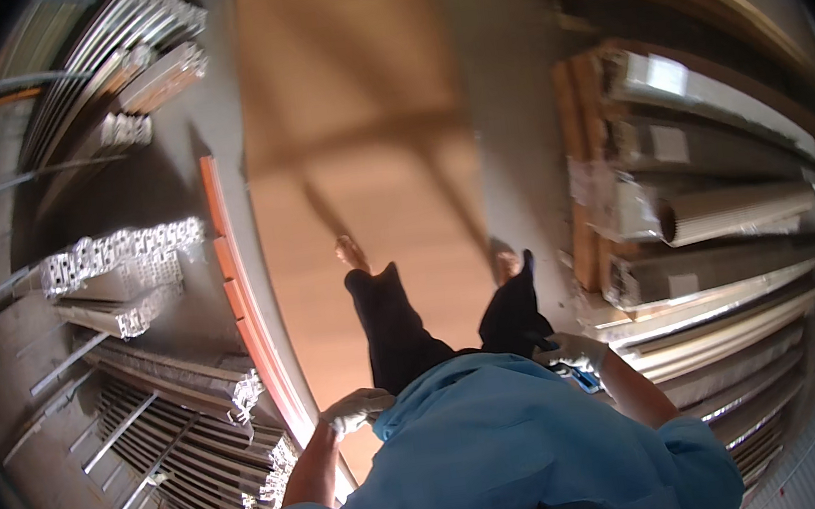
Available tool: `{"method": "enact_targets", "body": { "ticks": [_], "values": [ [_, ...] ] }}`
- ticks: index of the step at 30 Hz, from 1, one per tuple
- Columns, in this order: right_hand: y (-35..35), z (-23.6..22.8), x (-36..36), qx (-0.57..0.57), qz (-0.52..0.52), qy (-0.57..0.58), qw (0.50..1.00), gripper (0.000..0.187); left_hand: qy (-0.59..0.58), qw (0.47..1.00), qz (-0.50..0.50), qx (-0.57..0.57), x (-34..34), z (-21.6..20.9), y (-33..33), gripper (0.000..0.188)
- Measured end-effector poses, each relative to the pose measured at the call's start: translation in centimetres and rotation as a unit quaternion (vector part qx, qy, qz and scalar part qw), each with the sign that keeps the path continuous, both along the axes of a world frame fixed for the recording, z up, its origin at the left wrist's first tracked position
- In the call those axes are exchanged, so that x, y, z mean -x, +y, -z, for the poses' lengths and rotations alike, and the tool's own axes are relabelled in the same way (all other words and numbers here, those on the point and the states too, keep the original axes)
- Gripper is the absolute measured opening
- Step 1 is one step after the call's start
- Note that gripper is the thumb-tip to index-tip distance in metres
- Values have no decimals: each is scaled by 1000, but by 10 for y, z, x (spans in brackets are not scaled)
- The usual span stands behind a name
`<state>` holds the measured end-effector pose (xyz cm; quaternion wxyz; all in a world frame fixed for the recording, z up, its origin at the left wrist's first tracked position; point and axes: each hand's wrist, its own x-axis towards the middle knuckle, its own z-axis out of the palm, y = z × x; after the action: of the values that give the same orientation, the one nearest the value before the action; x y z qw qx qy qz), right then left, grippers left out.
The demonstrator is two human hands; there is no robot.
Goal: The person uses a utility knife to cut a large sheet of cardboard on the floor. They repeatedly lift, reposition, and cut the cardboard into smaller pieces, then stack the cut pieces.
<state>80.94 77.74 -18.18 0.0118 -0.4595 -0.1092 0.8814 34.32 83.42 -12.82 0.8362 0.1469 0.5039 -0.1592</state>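
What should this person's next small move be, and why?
I'd suggest easing the pale-gloved right hand slightly outward: a small blue-and-black object shows right beside it, close to the loose light-blue fabric shirt, so more clearance seems sensible. Whether the hand grips that object is unclear. The pale-gloved left hand is at the shirt's other side.

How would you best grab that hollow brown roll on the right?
I'd probably take the ridged brown roll by its open end, coming from the left of the picture and cupping its outer curve. The round, hollow end faces that way, while its length lies among long wrapped packages. Whether there is finger room beneath it, I can't tell from this view.
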Motion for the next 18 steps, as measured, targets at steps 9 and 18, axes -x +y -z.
{"method": "enact_targets", "body": {
  "ticks": [9, 18],
  "values": [
    [40, 77, 126, 141, 84, -166, 972, 46, -1, 969, 235, 76, 260, 191, 81, 35],
    [206, 327, 108, -128, 143, -549, 814, 30, 345, 850, -295, -268, 451, 530, 264, 36]
  ]
}}
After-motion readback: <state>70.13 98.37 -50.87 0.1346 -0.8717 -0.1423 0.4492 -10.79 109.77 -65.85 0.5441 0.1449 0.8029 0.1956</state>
